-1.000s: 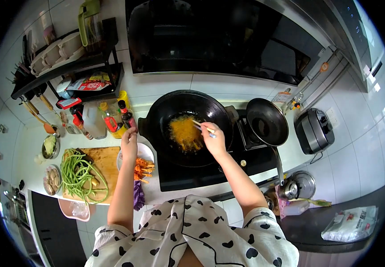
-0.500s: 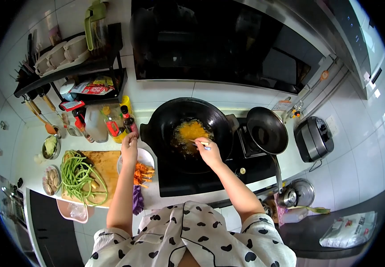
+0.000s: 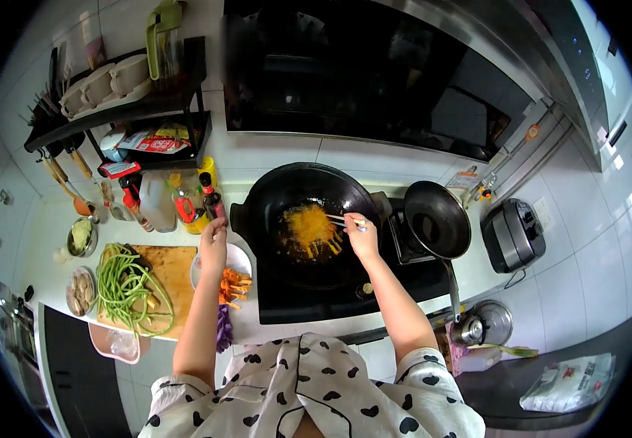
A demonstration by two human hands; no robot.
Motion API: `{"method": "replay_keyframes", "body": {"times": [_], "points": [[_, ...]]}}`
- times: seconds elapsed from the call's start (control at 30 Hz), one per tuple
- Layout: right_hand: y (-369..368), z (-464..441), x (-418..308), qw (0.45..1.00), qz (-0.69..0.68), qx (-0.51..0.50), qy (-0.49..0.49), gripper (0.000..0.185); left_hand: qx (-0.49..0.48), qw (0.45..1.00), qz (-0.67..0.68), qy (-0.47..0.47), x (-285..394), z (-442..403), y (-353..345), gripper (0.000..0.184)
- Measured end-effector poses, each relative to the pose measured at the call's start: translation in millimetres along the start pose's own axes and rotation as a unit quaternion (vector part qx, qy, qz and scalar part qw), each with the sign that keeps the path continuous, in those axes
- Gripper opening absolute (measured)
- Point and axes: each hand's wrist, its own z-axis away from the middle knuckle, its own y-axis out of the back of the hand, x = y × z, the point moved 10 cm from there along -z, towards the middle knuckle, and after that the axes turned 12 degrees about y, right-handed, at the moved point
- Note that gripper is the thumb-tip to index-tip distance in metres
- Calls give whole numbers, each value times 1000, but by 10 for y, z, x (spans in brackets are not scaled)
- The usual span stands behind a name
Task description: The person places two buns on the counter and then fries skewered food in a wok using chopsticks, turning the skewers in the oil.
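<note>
My right hand [image 3: 362, 234] is closed around wooden chopsticks [image 3: 337, 218]. Their tips reach over the black wok [image 3: 265, 197], at the right side of bubbling orange-yellow food [image 3: 310, 225] in oil, where several strips show. My left hand [image 3: 214, 239] has its fingers bent together left of the wok, above a white plate [image 3: 242, 255]; what they hold, if anything, is hidden. Orange coated pieces with pale stick-like ends [image 3: 234, 286] lie on the plate, partly behind my left forearm.
Long green beans [image 3: 122, 281] lie on a wooden cutting board [image 3: 181, 266]. Sauce bottles [image 3: 212, 197] stand left of the wok. A frying pan [image 3: 436, 219] sits on the right burner, its handle toward the front edge. Farther right is a dark appliance [image 3: 513, 232].
My right hand has moved right with the chopsticks, toward the wok's right side. The food in the oil has spread, with strips now showing at its lower right. My left hand stays nearly still.
</note>
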Motion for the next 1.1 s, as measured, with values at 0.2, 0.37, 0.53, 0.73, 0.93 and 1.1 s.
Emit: {"method": "replay_keyframes", "body": {"times": [0.2, 0.37, 0.53, 0.73, 0.93, 1.1], "points": [[-260, 136, -101, 994, -87, -61, -16, 22, -2, 1000, -11, 7, 27, 21, 7, 25], [-227, 183, -228, 996, -43, -72, -3, 22, 6, 1000, 17, 10, -19, -6, 24, 25], [-92, 163, -625, 999, -29, -13, 41, 18, 9, 1000, 26, 14, -27, -11, 27, 26], [-326, 311, -557, 995, -15, -100, 2, 15, -3, 999, 34, 11, -23, -14, -23, 26], [-211, 258, -584, 997, 5, -66, 41, 14, 0, 999, 34, 20, -30, -24, 17, 25], [-75, 158, -567, 995, -94, -12, -36, 17, -3, 1000, 16, 24, -74, -45, 7, 25]]}}
